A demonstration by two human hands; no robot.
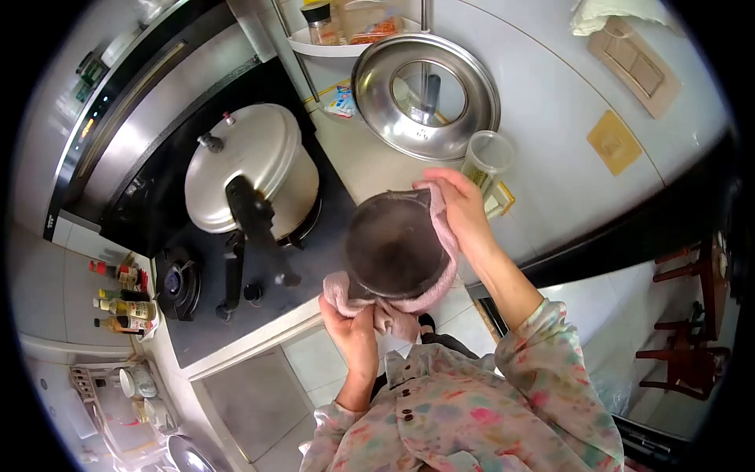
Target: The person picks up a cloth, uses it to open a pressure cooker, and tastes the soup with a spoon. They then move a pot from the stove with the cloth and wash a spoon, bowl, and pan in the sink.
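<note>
Pink cloth (409, 303) wrapped round a dark pan (393, 244), held up over the edge of the tabletop (362, 157) just beside the stove (259, 291). Left hand (354, 330) clenched on the cloth at the near rim, right hand (464, 208) gripping cloth and rim at the far side. Steel pressure cooker (252, 161) on the burner, big lid (425, 94) and clear plastic cup (486, 157) close behind.

Single head-worn fisheye view, looking steeply down from above the person's chest; close to both raised arms, stove (236, 236) left, surface (370, 157) ahead, floor below.
</note>
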